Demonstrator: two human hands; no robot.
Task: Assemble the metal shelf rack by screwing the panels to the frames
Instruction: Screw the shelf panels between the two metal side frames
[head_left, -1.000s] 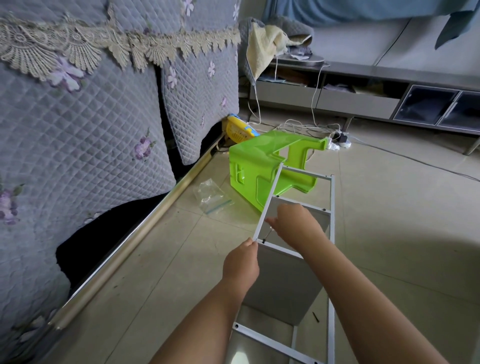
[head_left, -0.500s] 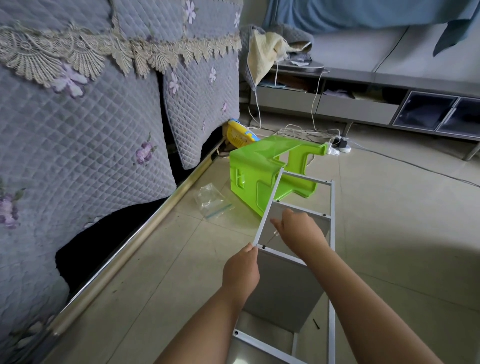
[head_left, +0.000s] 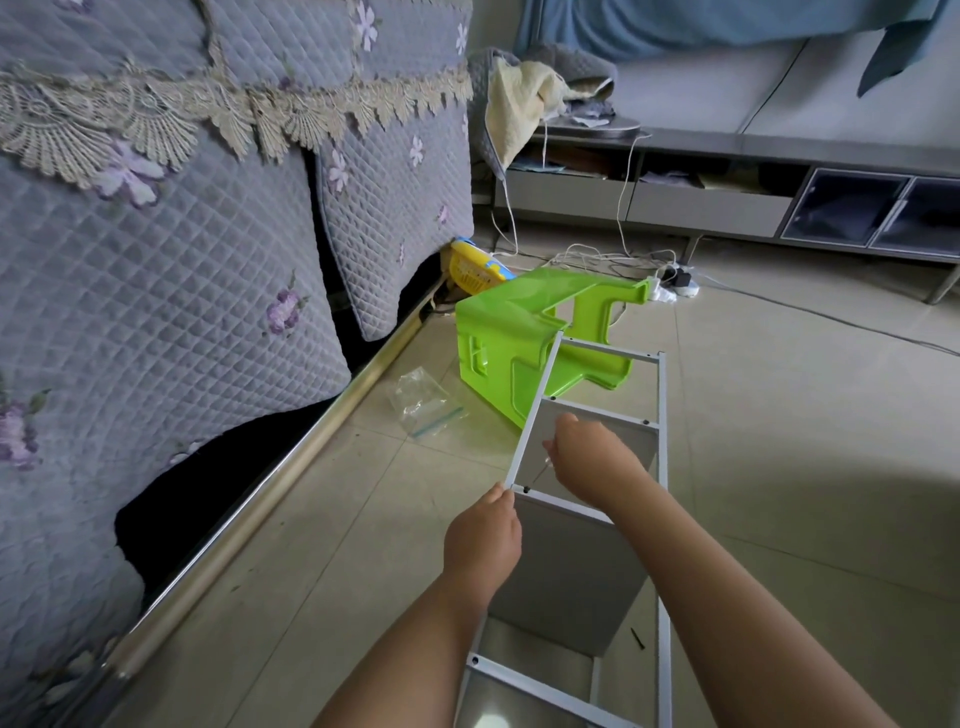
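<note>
Since the earlier frame the right hand (head_left: 589, 457) has shifted slightly toward the frame's left rail, while the left hand (head_left: 485, 540) has stayed at the same joint. Both hands work on a white metal shelf rack (head_left: 662, 467) that lies on the tiled floor (head_left: 805, 441), its long rails running away from the person. The left hand is curled, its fingertips pinching the left rail right at the corner where a grey panel (head_left: 571, 571) meets the frame. A dark screw (head_left: 527, 489) sits in that corner, just beside the left fingertips. The right hand hovers just beyond it, fingers closed around a thin tool (head_left: 544, 469) whose slender shaft slants down toward the screw; what kind of tool it is cannot be told. A second grey panel (head_left: 641, 447) stands farther along the rack, partly hidden behind the right hand. The rack's far end rests against an overturned green plastic stool (head_left: 498, 343). A clear zip bag (head_left: 423, 402) lies on the floor to the left of the rack, between it and the metal base rail of a sofa with a quilted grey cover (head_left: 182, 249). A yellow basket (head_left: 472, 267) sits beyond the stool, by the sofa's foot. White cables and a power strip (head_left: 675, 275) lie on the floor near a low grey cabinet (head_left: 701, 202) along the far wall.
</note>
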